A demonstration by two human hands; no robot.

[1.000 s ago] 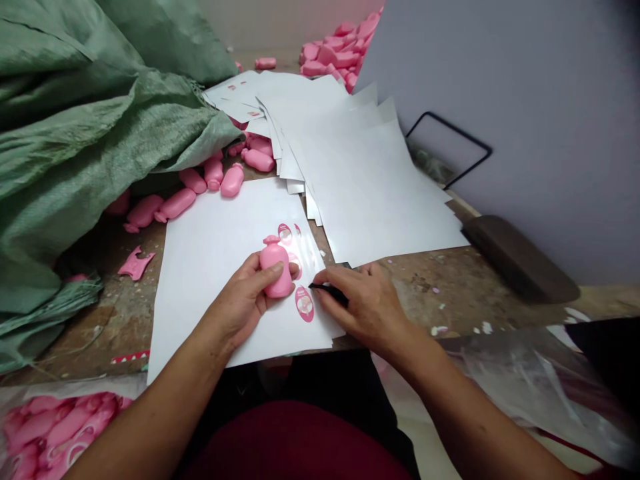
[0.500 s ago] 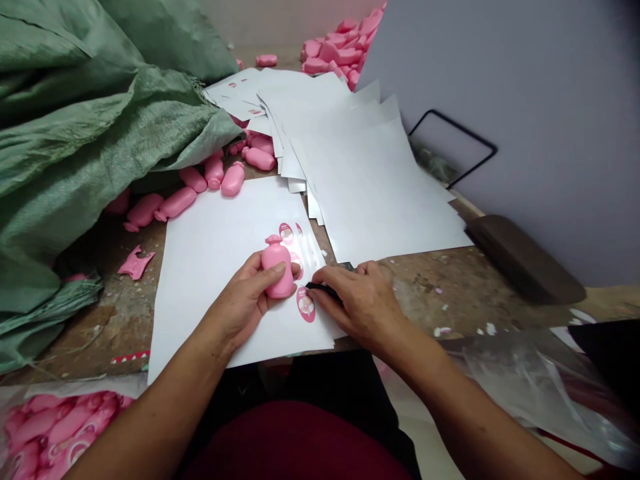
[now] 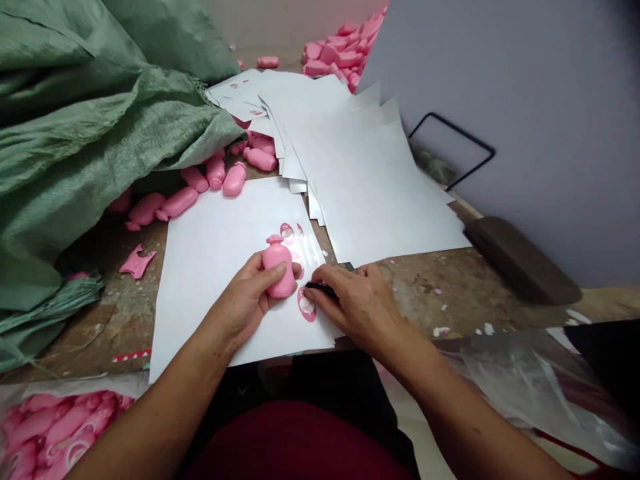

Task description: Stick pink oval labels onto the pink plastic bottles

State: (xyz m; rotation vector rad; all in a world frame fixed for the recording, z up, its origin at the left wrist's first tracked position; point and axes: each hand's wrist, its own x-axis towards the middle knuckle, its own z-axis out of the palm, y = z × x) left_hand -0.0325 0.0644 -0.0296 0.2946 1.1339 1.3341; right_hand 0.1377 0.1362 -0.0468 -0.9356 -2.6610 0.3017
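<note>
My left hand (image 3: 253, 293) is closed around a pink bottle (image 3: 279, 265), its narrow end pointing away from me, above a white sticker sheet (image 3: 205, 267). Just right of it, my right hand (image 3: 357, 297) pinches a slim black tool (image 3: 323, 289). The tool's tip is at the upper edge of an oval pink-and-white sticker (image 3: 307, 307) on the sheet. More oval stickers (image 3: 287, 233) lie further up the sheet, some partly hidden behind the bottle and my left fingers.
Stacked white sheets (image 3: 370, 187) spread behind. Green sacks (image 3: 125, 120) fill the left, with loose pink bottles (image 3: 180, 203) beside them. More bottles (image 3: 60, 427) fill a bag at lower left. A grey panel (image 3: 525, 120) with a dark brown block (image 3: 523, 260) stands right.
The black tool's tip has shifted very slightly over the sticker. Otherwise the view has moved a little, and both hands keep their holds.
</note>
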